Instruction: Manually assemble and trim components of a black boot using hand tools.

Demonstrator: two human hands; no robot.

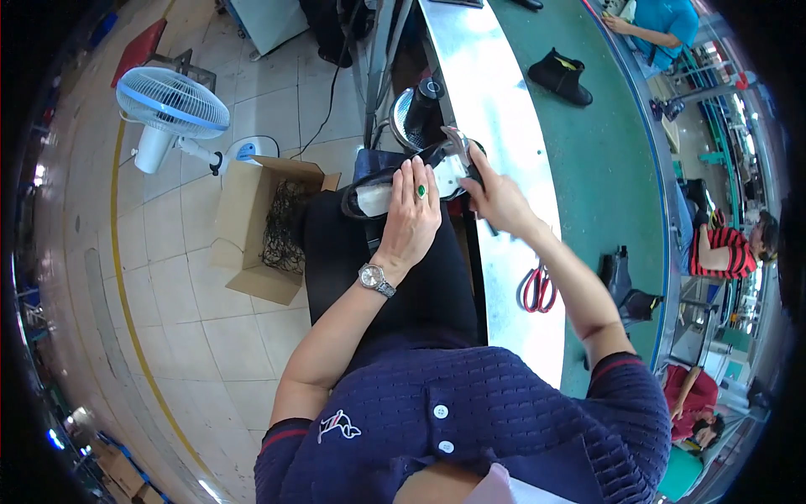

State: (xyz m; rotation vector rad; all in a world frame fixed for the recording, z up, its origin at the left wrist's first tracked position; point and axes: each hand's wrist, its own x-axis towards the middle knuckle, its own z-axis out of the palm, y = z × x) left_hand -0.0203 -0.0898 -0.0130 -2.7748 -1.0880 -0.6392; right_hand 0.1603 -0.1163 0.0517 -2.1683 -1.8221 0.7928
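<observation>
Resting pale side up across the person's lap, the black shoe (374,202) lies just beside the table (514,109), under both hands. Judging by its look, it should be light to moderate in weight, with a stiff, board-like underside and a softer, more pliable dark upper at the rim. That smooth pale face offers little to pinch and may let fingers slide, so the firmer hold is likely around the sides, thumb on one edge and fingers on the other. It does not look fragile, though the dark edge could crease or scuff.

Flat over the pale face, the left hand (410,217) has its fingers straight and side by side, the grip pressing rather than pinching. Curled around the handle of a metal-headed tool (456,143), the right hand (502,203) has a closed grip at the shoe's far end; whether the tool's head touches the shoe, I cannot tell.

Farther out, red-handled scissors (538,291) lie on the table, a black boot (561,77) on the green surface beyond, and an open cardboard box (242,200) to the left.
</observation>
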